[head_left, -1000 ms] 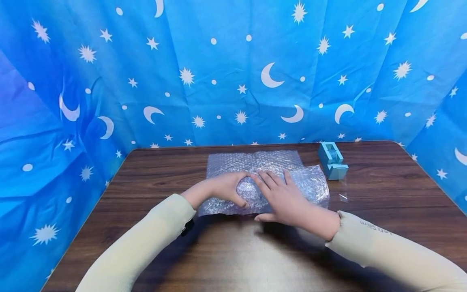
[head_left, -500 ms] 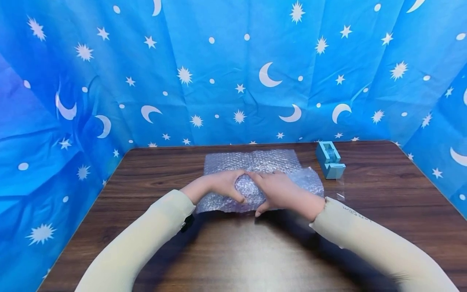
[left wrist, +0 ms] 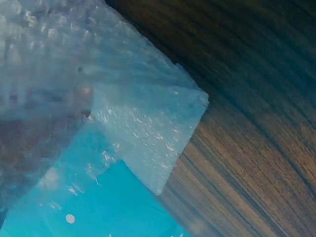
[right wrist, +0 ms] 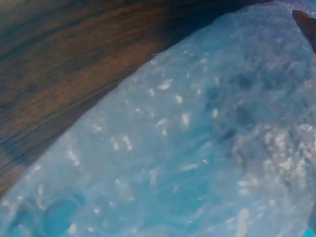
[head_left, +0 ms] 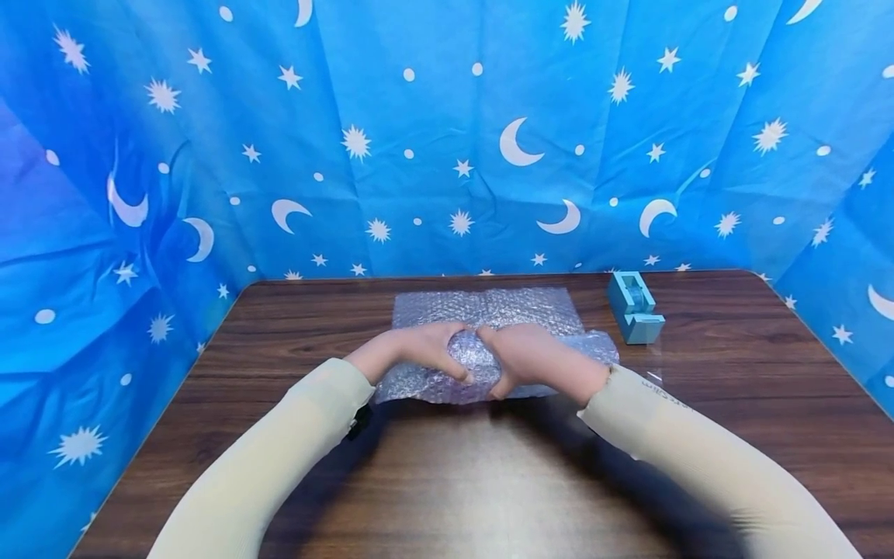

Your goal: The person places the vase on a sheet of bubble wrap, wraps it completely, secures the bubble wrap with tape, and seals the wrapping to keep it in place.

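A sheet of clear bubble wrap (head_left: 524, 305) lies on the table, bunched into a raised bundle at the middle; what is inside cannot be made out. My left hand (head_left: 427, 347) grips the bundle's left side, thumb toward me. From the right, my right hand (head_left: 536, 355) holds the same bundle, its far fingers hidden behind the wrap. The two hands nearly meet at the top. A folded corner of bubble wrap (left wrist: 143, 128) fills much of the left wrist view. In the right wrist view, bubble wrap (right wrist: 163, 128) spreads wide, with a fingertip (right wrist: 307, 27) at the upper right.
A light blue tape dispenser (head_left: 637, 308) stands to the right of the wrap, with a strip of clear tape (head_left: 654, 376) hanging off its front. The dark wooden table (head_left: 447, 481) ends at a blue curtain (head_left: 447, 140) with moons and stars.
My right hand has moved left and curled from lying spread on the wrap to gripping the bundle. The wrap's right flap has drawn inward. My left hand has kept its hold.
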Demonstrator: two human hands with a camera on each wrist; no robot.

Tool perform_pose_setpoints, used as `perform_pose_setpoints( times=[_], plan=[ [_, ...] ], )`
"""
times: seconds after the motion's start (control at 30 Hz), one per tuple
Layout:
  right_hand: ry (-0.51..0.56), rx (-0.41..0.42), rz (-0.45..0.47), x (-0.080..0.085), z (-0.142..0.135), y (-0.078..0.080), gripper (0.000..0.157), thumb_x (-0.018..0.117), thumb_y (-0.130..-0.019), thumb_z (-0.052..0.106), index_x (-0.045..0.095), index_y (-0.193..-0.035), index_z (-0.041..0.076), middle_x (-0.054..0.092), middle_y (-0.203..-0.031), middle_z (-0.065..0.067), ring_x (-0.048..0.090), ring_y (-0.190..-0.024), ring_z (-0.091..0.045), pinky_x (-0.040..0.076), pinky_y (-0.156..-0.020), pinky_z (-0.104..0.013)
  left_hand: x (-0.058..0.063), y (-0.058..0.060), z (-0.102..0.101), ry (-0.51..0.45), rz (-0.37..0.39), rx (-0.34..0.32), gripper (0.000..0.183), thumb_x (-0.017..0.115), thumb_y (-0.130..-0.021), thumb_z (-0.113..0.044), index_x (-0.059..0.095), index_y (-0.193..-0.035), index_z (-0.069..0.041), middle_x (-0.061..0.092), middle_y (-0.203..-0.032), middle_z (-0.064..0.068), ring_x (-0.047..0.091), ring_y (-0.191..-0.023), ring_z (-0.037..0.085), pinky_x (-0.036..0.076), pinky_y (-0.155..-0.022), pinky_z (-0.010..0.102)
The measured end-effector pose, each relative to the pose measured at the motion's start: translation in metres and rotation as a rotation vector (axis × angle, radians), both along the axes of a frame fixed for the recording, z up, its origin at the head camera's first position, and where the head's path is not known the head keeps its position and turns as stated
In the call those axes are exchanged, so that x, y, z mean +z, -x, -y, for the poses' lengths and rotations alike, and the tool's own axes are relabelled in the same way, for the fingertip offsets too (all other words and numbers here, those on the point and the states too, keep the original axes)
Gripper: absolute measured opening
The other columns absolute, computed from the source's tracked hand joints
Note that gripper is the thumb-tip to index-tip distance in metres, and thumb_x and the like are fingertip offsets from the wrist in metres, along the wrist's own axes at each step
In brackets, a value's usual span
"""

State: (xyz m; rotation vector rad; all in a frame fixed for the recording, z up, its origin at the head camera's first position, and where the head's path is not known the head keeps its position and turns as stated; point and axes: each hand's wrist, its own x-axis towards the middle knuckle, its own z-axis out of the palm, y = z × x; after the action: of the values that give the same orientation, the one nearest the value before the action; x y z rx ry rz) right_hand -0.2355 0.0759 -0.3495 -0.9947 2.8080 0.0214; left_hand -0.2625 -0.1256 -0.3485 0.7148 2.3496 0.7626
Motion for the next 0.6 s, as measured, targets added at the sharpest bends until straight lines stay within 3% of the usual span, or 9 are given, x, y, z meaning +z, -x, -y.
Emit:
perform_pose_setpoints(
  times=[0.1,0.2,0.3,0.37,0.47,0.6],
  plan=[
    [-0.009,-0.015,0.057,0.002,0.002,0.002,0.1,0.088,-0.073,0.047,0.044,-0.149,0.0,0.075,-0.101,-0.014,0.073,-0.094,-0.031,0.062,-0.089,-0.047,0.002,0.002,0.002,0.042,0.02,0.027,0.094,0.078,-0.084,-0.04,0.032,-0.157,0.0,0.046,-0.157,0.02,0.048,-0.143,0.035,0.04,-0.12,0.051],
    [-0.014,-0.044,0.101,0.003,0.004,0.003,0.104,0.088,-0.075,0.048,0.039,-0.154,0.001,0.075,-0.104,-0.012,0.073,-0.099,-0.03,0.06,-0.095,-0.046,0.005,0.004,0.002,0.115,0.015,0.026,0.097,0.068,-0.091,-0.053,0.024,-0.161,-0.002,0.028,-0.169,0.019,0.028,-0.157,0.038,0.026,-0.128,0.056],
    [-0.01,-0.064,0.138,0.004,0.005,0.003,0.108,0.088,-0.075,0.047,0.035,-0.157,0.001,0.075,-0.101,-0.01,0.072,-0.099,-0.028,0.06,-0.097,-0.045,0.01,0.006,0.0,0.194,-0.002,0.032,0.092,0.053,-0.096,-0.066,0.028,-0.161,-0.006,0.029,-0.169,0.018,0.027,-0.157,0.038,0.026,-0.128,0.057],
    [0.003,-0.07,0.153,0.003,0.005,0.004,0.105,0.088,-0.075,0.046,0.038,-0.155,-0.001,0.075,-0.097,-0.009,0.072,-0.096,-0.028,0.06,-0.095,-0.045,0.014,0.006,-0.003,0.26,-0.053,0.048,0.091,0.043,-0.096,-0.073,0.035,-0.159,-0.008,0.036,-0.166,0.017,0.033,-0.155,0.039,0.029,-0.126,0.058],
    [0.026,-0.081,0.184,0.002,0.003,0.006,0.106,0.088,-0.076,0.043,0.036,-0.156,-0.002,0.075,-0.104,-0.012,0.071,-0.102,-0.03,0.059,-0.097,-0.047,0.019,0.0,-0.007,0.351,-0.201,0.058,0.092,0.037,-0.096,-0.078,0.038,-0.159,-0.011,0.04,-0.164,0.016,0.036,-0.153,0.041,0.028,-0.125,0.062],
    [0.051,-0.083,0.213,0.001,-0.003,0.012,0.109,0.088,-0.077,0.041,0.03,-0.158,-0.003,0.069,-0.131,-0.02,0.066,-0.123,-0.035,0.053,-0.109,-0.048,0.023,-0.019,-0.009,0.399,-0.51,0.0,0.096,0.052,-0.09,-0.077,0.033,-0.161,-0.015,0.038,-0.165,0.016,0.034,-0.154,0.042,0.023,-0.122,0.072]
  ],
)
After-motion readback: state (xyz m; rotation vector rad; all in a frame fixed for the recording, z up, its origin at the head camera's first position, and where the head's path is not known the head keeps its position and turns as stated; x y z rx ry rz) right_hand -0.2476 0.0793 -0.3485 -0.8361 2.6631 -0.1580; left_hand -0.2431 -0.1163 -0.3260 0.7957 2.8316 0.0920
